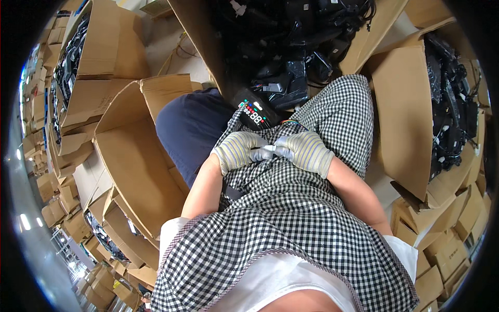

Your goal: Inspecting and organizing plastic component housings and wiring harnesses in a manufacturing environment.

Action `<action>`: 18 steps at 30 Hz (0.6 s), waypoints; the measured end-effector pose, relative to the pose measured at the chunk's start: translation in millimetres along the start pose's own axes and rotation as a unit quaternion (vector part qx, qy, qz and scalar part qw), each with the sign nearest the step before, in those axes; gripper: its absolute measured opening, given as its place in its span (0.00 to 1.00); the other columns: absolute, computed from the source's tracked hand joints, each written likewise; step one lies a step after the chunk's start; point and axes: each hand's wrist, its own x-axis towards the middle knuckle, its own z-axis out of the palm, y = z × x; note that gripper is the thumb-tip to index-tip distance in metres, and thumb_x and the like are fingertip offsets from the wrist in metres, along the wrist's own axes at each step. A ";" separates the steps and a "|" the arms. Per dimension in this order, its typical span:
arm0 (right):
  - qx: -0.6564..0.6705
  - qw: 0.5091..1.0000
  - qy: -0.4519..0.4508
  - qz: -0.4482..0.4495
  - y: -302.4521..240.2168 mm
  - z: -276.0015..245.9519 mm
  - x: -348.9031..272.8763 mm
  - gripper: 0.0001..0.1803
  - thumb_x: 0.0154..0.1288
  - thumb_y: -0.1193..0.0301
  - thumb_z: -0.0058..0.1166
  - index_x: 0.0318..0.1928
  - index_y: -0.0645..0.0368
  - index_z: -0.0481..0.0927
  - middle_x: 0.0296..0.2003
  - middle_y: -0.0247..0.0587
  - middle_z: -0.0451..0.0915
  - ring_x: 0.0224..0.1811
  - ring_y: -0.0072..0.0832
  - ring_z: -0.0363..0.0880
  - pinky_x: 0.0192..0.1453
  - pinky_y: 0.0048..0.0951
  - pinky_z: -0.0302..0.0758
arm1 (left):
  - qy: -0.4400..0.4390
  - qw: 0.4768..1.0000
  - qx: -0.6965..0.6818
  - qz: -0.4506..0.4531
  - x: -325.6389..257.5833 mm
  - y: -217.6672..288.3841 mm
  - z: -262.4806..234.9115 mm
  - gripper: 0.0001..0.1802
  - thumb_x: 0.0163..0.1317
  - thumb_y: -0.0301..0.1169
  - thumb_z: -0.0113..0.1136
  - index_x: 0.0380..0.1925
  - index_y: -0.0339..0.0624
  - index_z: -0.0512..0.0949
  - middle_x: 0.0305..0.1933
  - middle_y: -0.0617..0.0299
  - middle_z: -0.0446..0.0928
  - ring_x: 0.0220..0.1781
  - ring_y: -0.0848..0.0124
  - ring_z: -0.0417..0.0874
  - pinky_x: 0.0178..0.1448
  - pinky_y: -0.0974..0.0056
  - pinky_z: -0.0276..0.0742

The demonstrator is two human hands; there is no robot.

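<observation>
My left hand (pixel 238 152) and my right hand (pixel 307 152), both in striped knit gloves, meet over my lap. Their fingertips pinch a small white plug connector (pixel 270 148) between them. Just beyond the hands, a black display unit (pixel 254 110) rests against my checked apron (pixel 291 197), its face lit with white digits and coloured symbols. A few thin coloured wires (pixel 295 124) show near its lower right edge; most of their run is hidden by the hands and apron folds.
Ahead of my knees stands a large carton (pixel 195 39) full of black parts, some in plastic bags. An open carton (pixel 138 166) is at my left. Further cartons of black parts stand at the left (pixel 112 47) and right (pixel 400 114). A yellow cable (pixel 174 52) lies on the floor.
</observation>
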 end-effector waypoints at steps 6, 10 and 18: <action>-0.004 0.998 0.062 0.025 14.2 -4.5 9.5 0.11 0.66 0.60 0.48 0.35 0.51 0.79 0.25 0.41 0.80 0.28 0.42 0.79 0.33 0.41 0.74 | 0.077 0.994 -0.029 -0.079 10.6 5.2 -1.5 0.23 0.55 0.49 0.64 0.39 0.40 0.82 0.35 0.54 0.82 0.40 0.64 0.82 0.46 0.64 0.76; 0.097 0.959 0.207 0.165 24.7 -34.0 50.9 0.11 0.65 0.62 0.50 0.36 0.54 0.80 0.27 0.48 0.80 0.31 0.44 0.80 0.37 0.42 0.74 | 0.242 0.929 -0.277 -0.038 27.9 12.5 -13.5 0.17 0.52 0.31 0.70 0.42 0.39 0.80 0.36 0.68 0.78 0.39 0.79 0.75 0.45 0.71 0.72; -0.204 0.917 0.312 0.139 102.8 -59.6 181.6 0.16 0.67 0.64 0.48 0.47 0.61 0.79 0.45 0.45 0.81 0.43 0.36 0.82 0.44 0.38 0.77 | 0.308 0.888 -0.340 -0.026 44.2 6.7 -26.0 0.13 0.65 0.36 0.54 0.42 0.40 0.80 0.25 0.71 0.73 0.23 0.83 0.62 0.28 0.75 0.56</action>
